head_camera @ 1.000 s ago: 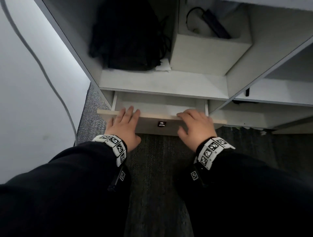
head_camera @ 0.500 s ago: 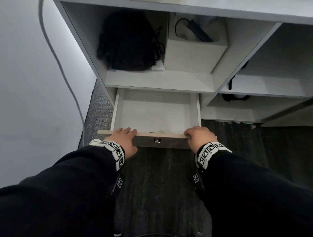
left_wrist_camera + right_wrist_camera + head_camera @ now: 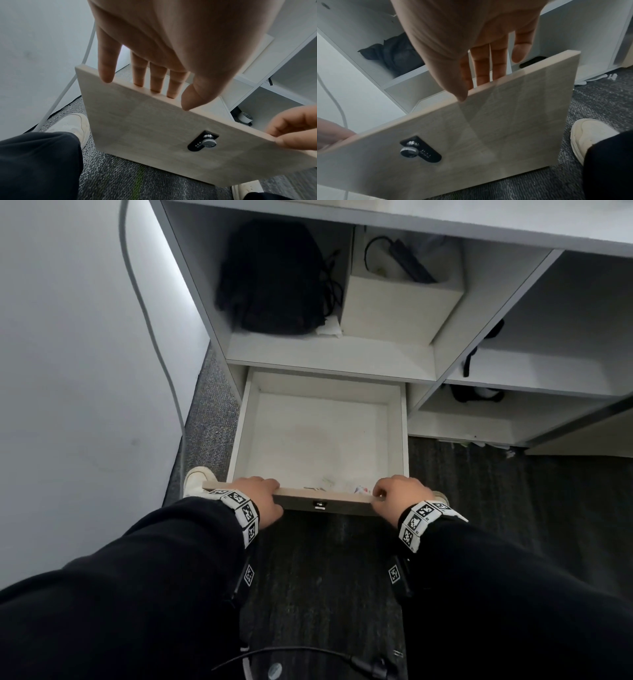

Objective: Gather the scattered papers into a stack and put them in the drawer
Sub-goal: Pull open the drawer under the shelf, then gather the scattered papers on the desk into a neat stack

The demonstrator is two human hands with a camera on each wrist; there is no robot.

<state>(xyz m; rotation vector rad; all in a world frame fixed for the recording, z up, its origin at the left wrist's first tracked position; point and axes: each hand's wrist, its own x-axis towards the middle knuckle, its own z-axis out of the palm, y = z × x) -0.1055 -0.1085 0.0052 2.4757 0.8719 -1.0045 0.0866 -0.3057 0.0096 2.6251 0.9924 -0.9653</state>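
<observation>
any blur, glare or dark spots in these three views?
Head view: sharp on the drawer, mild blur on the black bag, wall edge and shelves bowed by the wide lens. Left wrist view: left hand fills the top, soft and close; combination lock crisp. Right wrist view: right hand soft, its shadow falls on the drawer front.

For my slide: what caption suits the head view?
Both hands grip the open drawer's front panel below a shelf.
</observation>
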